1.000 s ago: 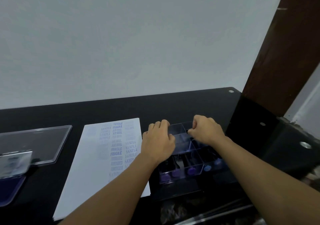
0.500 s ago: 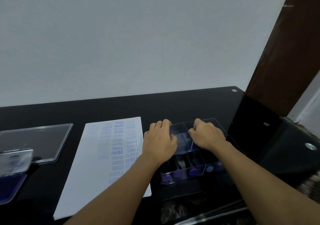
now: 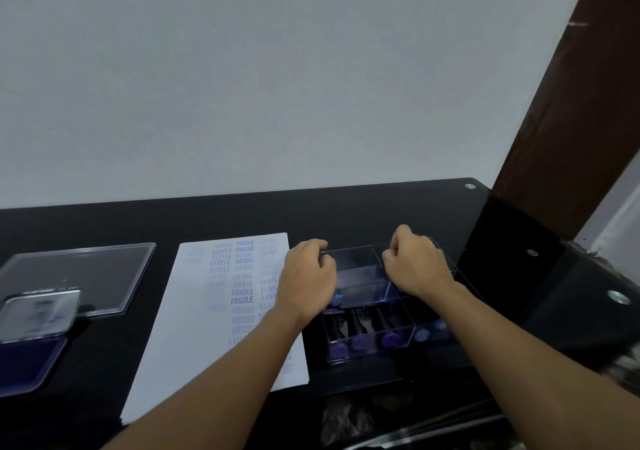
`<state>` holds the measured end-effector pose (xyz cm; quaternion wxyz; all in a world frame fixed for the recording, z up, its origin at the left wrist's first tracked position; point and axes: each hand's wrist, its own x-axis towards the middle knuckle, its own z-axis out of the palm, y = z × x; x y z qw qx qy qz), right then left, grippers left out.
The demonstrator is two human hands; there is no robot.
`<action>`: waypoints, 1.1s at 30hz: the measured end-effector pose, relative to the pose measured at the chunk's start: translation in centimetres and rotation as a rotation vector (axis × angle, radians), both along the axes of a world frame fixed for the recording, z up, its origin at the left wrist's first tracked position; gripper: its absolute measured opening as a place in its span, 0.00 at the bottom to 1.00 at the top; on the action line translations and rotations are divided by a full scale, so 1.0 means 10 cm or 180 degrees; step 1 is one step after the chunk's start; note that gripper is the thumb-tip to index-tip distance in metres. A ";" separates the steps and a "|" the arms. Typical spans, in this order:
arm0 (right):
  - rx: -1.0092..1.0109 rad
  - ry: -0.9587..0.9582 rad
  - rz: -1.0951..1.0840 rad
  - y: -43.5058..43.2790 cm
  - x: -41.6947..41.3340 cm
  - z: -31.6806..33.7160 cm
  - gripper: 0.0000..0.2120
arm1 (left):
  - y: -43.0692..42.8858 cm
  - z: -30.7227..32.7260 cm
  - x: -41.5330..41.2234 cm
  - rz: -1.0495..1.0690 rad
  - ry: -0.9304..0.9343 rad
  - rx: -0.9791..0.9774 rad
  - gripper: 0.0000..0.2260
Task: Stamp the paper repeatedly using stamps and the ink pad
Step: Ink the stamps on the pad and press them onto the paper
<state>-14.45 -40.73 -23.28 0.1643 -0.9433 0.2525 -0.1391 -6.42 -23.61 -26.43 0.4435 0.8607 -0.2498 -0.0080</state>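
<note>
Both hands were at the clear plastic compartment tray point(image 3: 349, 249) on the black glass table point(image 3: 346, 214). The left hand point(image 3: 306, 278) had its fingers curled over the tray's far left rim, gripping it. The right hand point(image 3: 417, 266) was fisted tight on the far wall by the middle divider. The black-handled stamps with purple ends point(image 3: 389, 339) lay in the near compartments. The white paper sheet point(image 3: 207, 328), covered in blue stamped words, lay just left. The open blue ink pad point(image 3: 24, 363) sat at far left.
</note>
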 end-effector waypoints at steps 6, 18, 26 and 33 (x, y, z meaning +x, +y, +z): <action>-0.0366 -0.0286 0.0513 0.33 0.11 0.05 0.03 | 0.36 -0.04 0.07 0.0118 -0.0123 0.0416 0.17; 0.0016 0.1261 0.1325 0.72 0.27 0.05 0.12 | 0.75 -0.29 0.00 -0.0058 -0.0951 0.1300 0.23; 0.0171 0.1373 0.1302 0.71 0.30 -0.02 0.15 | 0.82 -0.44 -0.07 -0.0003 -0.1081 0.1513 0.22; 0.0272 0.0801 0.1113 0.71 0.28 -0.01 0.04 | 0.80 -0.34 -0.02 -0.0062 -0.0646 0.1211 0.17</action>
